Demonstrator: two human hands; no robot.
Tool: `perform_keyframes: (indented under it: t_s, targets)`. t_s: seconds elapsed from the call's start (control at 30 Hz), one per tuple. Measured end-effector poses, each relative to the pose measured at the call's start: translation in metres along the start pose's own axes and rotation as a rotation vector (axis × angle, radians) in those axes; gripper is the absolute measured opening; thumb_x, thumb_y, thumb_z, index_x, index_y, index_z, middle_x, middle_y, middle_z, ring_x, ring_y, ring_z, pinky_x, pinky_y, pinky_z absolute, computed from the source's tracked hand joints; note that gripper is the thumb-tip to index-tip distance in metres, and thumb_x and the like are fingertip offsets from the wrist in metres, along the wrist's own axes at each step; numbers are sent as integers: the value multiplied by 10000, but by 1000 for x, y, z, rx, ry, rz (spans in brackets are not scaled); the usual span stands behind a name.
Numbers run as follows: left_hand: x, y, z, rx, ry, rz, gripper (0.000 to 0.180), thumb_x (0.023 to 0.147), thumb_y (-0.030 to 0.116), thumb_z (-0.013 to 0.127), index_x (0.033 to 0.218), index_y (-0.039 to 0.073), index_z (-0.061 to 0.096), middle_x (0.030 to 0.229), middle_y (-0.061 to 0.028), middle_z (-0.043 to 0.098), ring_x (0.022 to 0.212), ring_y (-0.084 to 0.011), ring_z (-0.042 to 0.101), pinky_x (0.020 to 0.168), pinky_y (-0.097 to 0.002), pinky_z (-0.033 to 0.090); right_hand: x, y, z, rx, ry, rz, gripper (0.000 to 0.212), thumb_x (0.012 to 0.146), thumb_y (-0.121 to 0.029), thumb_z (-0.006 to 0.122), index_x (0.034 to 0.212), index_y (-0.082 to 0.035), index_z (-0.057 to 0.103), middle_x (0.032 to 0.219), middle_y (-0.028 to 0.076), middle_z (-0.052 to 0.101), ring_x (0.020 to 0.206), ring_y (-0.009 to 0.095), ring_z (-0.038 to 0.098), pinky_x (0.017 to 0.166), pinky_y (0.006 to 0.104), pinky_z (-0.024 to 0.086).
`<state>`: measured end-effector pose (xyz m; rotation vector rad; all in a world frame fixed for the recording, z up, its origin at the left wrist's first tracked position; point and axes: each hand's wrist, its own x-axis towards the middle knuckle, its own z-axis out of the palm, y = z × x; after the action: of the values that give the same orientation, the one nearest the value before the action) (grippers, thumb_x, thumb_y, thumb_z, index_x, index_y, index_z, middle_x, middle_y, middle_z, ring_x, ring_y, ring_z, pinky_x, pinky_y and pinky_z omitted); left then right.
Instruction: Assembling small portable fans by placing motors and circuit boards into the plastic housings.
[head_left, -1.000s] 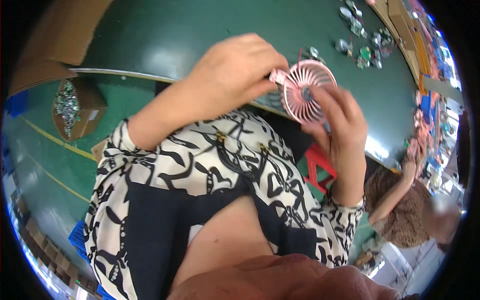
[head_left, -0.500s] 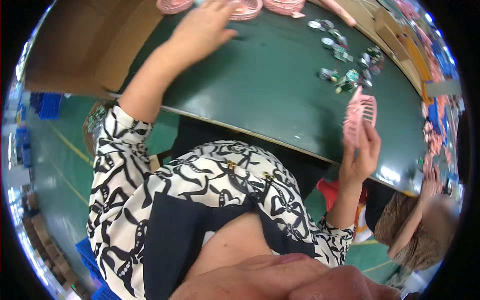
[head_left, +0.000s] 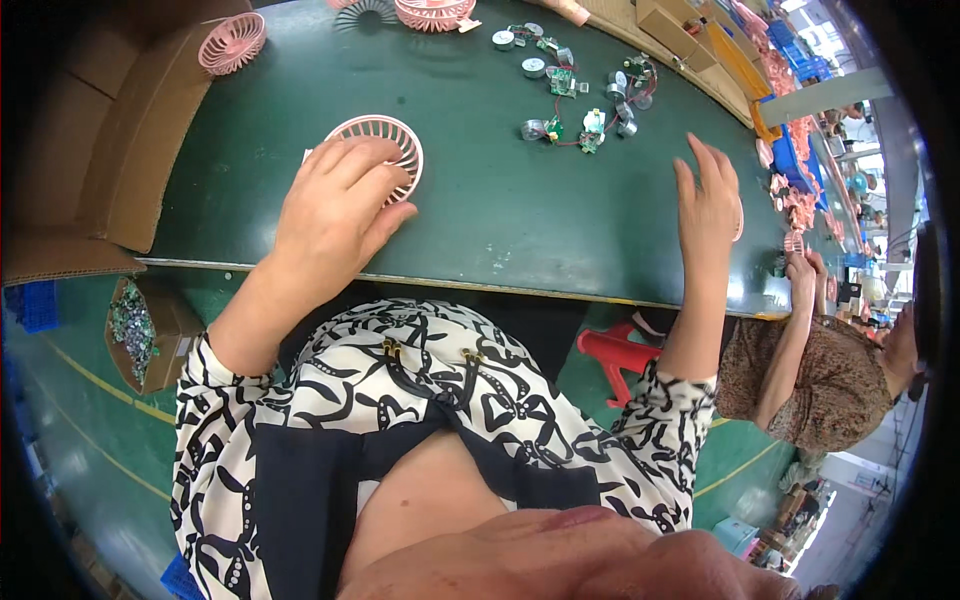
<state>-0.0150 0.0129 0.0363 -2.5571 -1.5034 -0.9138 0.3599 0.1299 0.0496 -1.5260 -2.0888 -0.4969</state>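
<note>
My left hand (head_left: 335,205) lies over a pink round fan grille (head_left: 408,150) on the table, fingers curled across its ribs and the thumb at its near side. Part of the grille is hidden under the hand. To the right, my right hand (head_left: 708,190) is raised with fingers stretched and slightly apart. A pink part (head_left: 739,222) shows only as a thin edge past that hand; the rest is hidden. Beyond and between the hands are several small silver motors with green circuit boards (head_left: 592,128) and red wires.
Another pink grille (head_left: 232,44) lies far left beside a cardboard box (head_left: 125,150), with a pink housing (head_left: 435,12) at the far edge. A carton of small parts (head_left: 140,335) stands on the floor at left. A co-worker's hands (head_left: 800,275) work at the right.
My left hand has come nearer from the far edge, bringing a pink grille. My right hand has opened from its grip on the pink ribbed part. The view has shifted right.
</note>
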Motion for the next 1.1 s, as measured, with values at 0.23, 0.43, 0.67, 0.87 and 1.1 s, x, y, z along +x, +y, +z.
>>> perform_keyframes:
  t_s: [0.23, 0.43, 0.67, 0.87, 1.1]
  targets:
    - [-15, -20, 9, -114, 248, -241, 281, 855, 205, 692, 1080, 41, 653, 1287, -204, 576, 1177, -374, 549, 963, -434, 456, 86, 26, 79, 193, -139, 138, 285, 878, -285, 663, 1054, -68, 716, 1093, 163, 655, 969, 338, 634, 838, 400, 502]
    - [-20, -22, 12, -280, 128, -333, 290, 887, 197, 654, 1125, 32, 640, 1267, -184, 600, 1147, -343, 577, 963, -389, 451, 102, 49, 94, 517, 146, 250, 223, 840, -241, 732, 900, -27, 745, 811, 107, 709, 768, 202, 647, 721, 325, 497]
    - [-27, -16, 2, -291, 54, -290, 401, 834, 244, 695, 1169, 39, 620, 1266, -201, 588, 1162, -367, 556, 978, -422, 441, 34, 51, 47, 419, 99, 251, 129, 866, -124, 700, 895, 2, 709, 867, 92, 700, 826, 154, 635, 797, 278, 487]
    - [-33, -15, -12, -276, -107, -194, 625, 676, 90, 781, 1263, 60, 570, 1367, -199, 518, 1246, -396, 494, 1051, -458, 396, -9, 61, 32, 890, 332, 450, 82, 879, -58, 708, 898, 21, 706, 880, 42, 685, 817, 111, 602, 698, 243, 492]
    - [-27, -5, 2, -272, -163, -120, 490, 702, 8, 730, 1178, 60, 630, 1271, -164, 607, 1300, -364, 492, 1100, -490, 358, -30, 24, 11, 685, 424, 476, 89, 875, -72, 705, 846, 7, 675, 881, 71, 672, 814, 153, 607, 757, 308, 483]
